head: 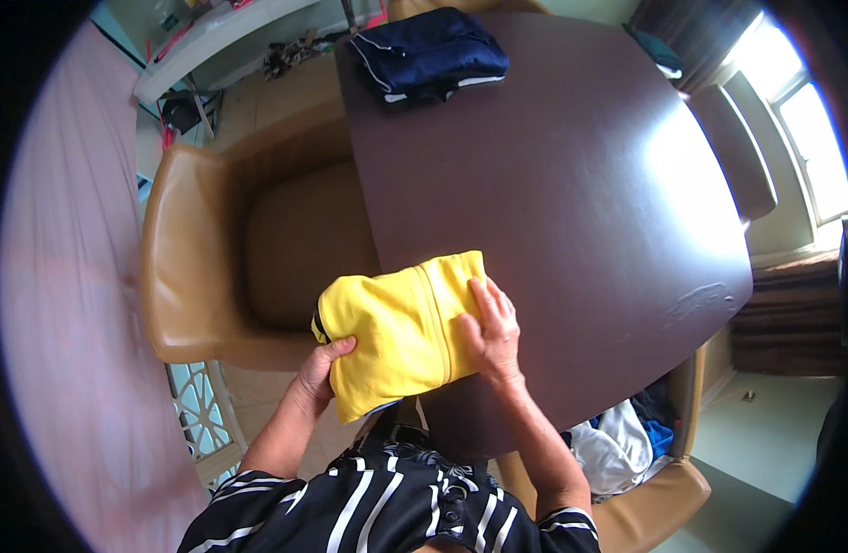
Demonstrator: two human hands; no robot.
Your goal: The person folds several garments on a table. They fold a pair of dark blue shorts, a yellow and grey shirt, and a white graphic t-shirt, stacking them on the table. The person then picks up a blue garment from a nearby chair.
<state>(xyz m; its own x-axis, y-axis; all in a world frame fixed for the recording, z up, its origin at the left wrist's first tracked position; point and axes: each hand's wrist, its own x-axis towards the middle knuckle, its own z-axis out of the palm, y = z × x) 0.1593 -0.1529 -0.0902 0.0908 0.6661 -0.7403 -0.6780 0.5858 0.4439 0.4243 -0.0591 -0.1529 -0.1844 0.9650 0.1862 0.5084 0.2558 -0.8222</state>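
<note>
A folded yellow garment [389,325] with a stitched seam is held in front of my body, over the near left edge of the dark brown table [555,207]. My left hand [321,366] grips its left side, thumb on top and the other fingers hidden beneath. Against the right part of the cloth lies my right hand [491,328], fingers spread over the top face near the edge. A dark strip shows at the garment's left end, and a bit of blue peeks out under its lower edge.
A stack of folded clothes, navy on top [434,52], rests at the table's far left corner. A tan leather chair [189,256] stands at the left. Another tan chair [645,504] at lower right holds loose clothes [614,449]. A dark folded cloth [653,50] lies at the far right edge.
</note>
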